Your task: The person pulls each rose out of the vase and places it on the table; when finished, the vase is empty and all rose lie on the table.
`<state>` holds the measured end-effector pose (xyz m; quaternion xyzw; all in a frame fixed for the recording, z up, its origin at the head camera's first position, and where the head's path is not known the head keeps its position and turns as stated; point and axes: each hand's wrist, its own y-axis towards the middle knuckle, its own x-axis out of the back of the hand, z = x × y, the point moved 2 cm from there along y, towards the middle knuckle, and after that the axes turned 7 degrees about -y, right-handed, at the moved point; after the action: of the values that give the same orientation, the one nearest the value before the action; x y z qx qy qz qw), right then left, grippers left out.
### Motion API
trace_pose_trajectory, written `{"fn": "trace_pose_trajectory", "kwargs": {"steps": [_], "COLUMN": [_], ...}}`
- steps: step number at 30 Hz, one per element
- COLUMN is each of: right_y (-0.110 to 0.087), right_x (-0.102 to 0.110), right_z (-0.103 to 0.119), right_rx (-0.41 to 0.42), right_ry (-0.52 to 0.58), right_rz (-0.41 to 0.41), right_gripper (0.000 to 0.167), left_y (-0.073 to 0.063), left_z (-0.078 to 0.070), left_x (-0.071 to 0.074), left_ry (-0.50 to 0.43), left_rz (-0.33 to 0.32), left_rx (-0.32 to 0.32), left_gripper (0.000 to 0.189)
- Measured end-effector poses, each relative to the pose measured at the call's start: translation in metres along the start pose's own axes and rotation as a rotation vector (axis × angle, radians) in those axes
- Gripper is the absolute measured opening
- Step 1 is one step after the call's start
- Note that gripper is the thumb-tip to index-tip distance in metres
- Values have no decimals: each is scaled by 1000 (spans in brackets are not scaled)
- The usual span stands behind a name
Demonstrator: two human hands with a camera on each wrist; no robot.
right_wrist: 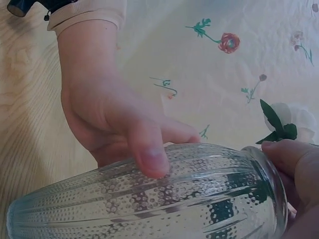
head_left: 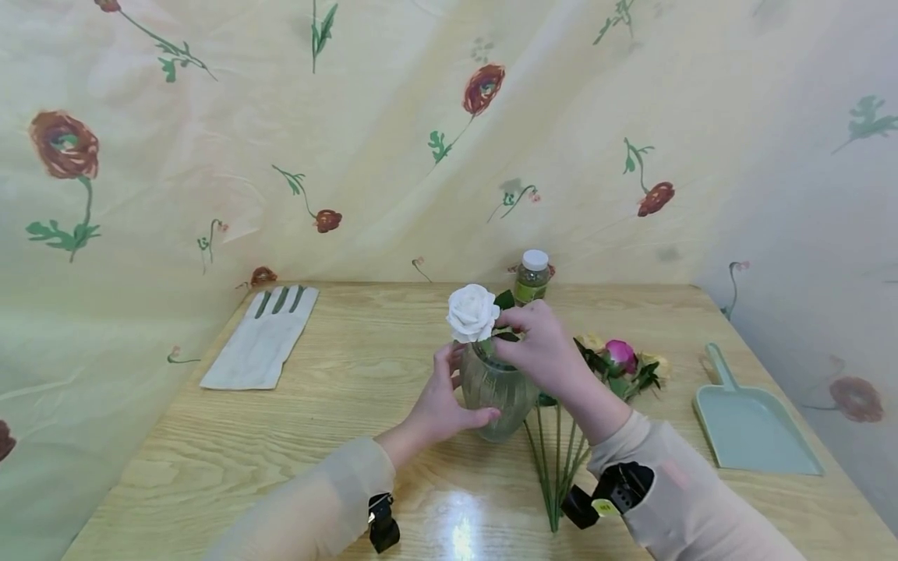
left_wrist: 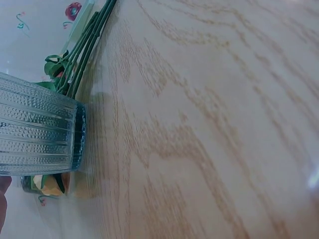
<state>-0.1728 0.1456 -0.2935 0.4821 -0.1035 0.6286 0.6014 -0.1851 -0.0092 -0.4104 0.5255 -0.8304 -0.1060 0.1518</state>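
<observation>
A clear ribbed glass vase (head_left: 500,401) stands on the wooden table, its surface covered in small bumps. My left hand (head_left: 443,407) grips its left side, and the thumb lies across the front of the glass. Just above the rim, my right hand (head_left: 543,348) pinches the stem of a white rose (head_left: 473,313) at its leaves. The bloom leans over the left of the vase mouth; how deep the stem reaches is hard to make out. In the right wrist view, the left thumb presses the textured vase (right_wrist: 149,199), and the right fingertips (right_wrist: 286,149) are beside the rim.
Right of the vase lie more artificial flowers, with a pink bloom (head_left: 620,354) and long green stems (head_left: 557,460) pointing toward me. Behind stands a lidded jar (head_left: 533,273). A pale green dustpan (head_left: 758,428) lies far right; a cloth (head_left: 259,347) with dark green strips, far left.
</observation>
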Motion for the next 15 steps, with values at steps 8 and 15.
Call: {"fn": "trace_pose_trajectory", "kwargs": {"steps": [8, 15], "right_y": [-4, -6], "right_x": [0, 8], "right_z": [1, -7], "right_rx": [-93, -290], "right_ry": [-5, 100], "right_rz": [-72, -78], "right_gripper": [6, 8], "left_y": [0, 0], "left_z": [1, 3], "left_x": [1, 1], "left_ry": [5, 6], "left_rz": [-7, -11], "left_rx": [-18, 29], "left_gripper": [93, 94]}}
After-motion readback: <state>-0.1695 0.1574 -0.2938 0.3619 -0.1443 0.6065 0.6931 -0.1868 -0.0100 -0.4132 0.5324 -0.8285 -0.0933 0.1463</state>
